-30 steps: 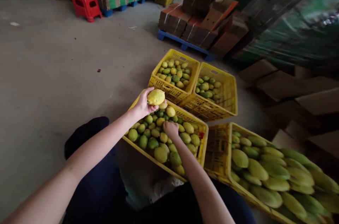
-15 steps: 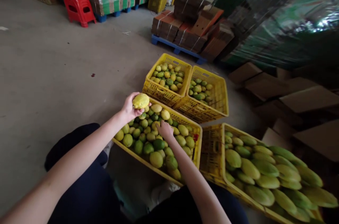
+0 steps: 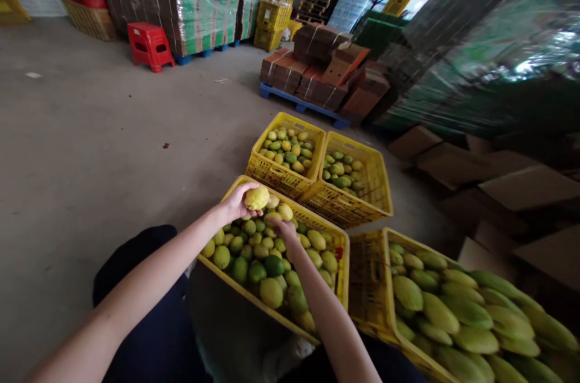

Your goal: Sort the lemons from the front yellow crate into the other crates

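My left hand (image 3: 238, 202) is closed around a yellow papaya (image 3: 257, 197), held just above the far left side of a yellow crate (image 3: 345, 253). The papaya has an oval, slightly lumpy shape. Close to its right, over the same crate, is my right hand (image 3: 281, 229), its fingers curled and pointing left. Whatever those fingers hold is hidden. Green and yellow papayas (image 3: 272, 292) fill the crate below both hands.
Beyond are two yellow crates (image 3: 281, 173) (image 3: 344, 196) with more fruit. A crate (image 3: 389, 298) of long papayas (image 3: 466, 313) stands at right. Flattened cartons (image 3: 312, 87) sit on a blue pallet (image 3: 299, 106); a red stool (image 3: 151, 48) is far left. Open cardboard boxes (image 3: 530, 180) lie right.
The view has tilted up a little. My left hand has brought the papaya to the right, nearer my right hand. My right hand has risen slightly from the fruit towards it.
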`<action>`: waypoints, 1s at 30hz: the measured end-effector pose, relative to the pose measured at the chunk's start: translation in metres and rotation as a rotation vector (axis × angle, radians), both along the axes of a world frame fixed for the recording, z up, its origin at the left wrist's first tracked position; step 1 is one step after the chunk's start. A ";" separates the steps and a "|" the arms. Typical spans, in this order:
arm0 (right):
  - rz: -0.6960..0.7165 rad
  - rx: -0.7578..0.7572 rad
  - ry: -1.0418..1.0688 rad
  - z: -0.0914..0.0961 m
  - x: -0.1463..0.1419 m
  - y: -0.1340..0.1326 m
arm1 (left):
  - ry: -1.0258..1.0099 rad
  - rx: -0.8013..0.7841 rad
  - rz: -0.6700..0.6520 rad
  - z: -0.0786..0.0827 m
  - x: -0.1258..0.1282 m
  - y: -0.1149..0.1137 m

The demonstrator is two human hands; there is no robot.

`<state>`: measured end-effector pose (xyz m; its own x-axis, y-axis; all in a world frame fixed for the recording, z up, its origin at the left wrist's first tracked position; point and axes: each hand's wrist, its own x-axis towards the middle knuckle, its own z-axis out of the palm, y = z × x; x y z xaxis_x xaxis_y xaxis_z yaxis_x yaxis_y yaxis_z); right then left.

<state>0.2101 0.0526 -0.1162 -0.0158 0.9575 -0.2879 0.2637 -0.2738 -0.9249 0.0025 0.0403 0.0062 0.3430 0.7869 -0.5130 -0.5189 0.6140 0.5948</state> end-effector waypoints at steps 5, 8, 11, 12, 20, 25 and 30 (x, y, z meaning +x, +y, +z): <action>-0.140 0.103 0.299 0.062 0.020 0.001 | -0.316 -0.048 0.195 0.001 0.022 0.004; -0.179 0.233 0.447 0.093 0.033 -0.021 | -0.373 -0.043 0.204 -0.003 0.052 0.006; -0.302 0.379 0.363 0.106 0.041 -0.045 | -0.380 -0.021 0.218 -0.009 0.082 0.006; -0.343 0.406 0.327 0.108 0.044 -0.051 | -0.371 -0.013 0.220 -0.011 0.089 0.006; -0.307 0.423 0.212 0.121 0.059 -0.064 | -0.078 0.218 -0.056 -0.020 0.110 -0.007; -0.262 0.464 0.187 0.126 0.056 -0.077 | 0.146 0.318 -0.008 -0.025 0.099 -0.026; -0.172 0.440 0.200 0.120 0.040 -0.082 | 0.009 0.261 0.088 -0.016 0.082 -0.036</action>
